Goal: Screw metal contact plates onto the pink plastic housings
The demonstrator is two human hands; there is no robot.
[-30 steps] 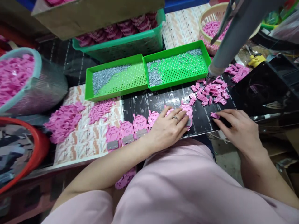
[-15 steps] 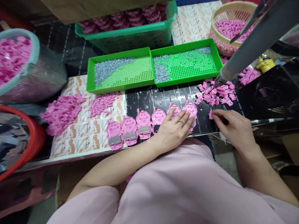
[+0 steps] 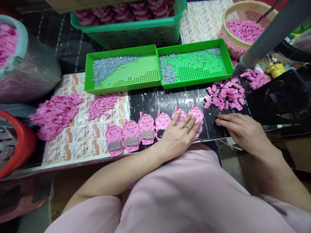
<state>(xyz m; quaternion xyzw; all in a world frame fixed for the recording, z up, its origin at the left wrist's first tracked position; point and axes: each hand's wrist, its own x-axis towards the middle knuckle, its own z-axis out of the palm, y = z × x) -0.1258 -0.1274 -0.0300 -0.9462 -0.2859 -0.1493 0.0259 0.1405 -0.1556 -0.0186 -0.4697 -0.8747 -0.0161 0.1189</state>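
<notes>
A row of pink plastic casings [image 3: 131, 129] lies along the table's front edge, most showing a grey plate in the lower half. My left hand [image 3: 180, 132] lies flat over the casings at the right end of the row, fingers stretched and slightly spread. It partly hides the rightmost casing [image 3: 195, 113]. To the right, my right hand [image 3: 244, 129] rests on the black tabletop with fingertips pinched on a small pink plastic piece [image 3: 218, 122], mostly covered by the fingers. Just beyond it is a loose pile of small pink parts [image 3: 227, 95].
Two green trays [image 3: 121, 88] of small metal screws stand behind the row. Pink piles [image 3: 57, 115] lie at left, beside a tall basket [image 3: 41, 74] and a red-rimmed tub [image 3: 25, 145]. A grey pole [image 3: 269, 35] slants down near a beige basket [image 3: 224, 32] at right.
My right hand's fingers have flattened and closed further over the small pink piece, which now shows less. My left hand stays on the casings. The view has shifted slightly.
</notes>
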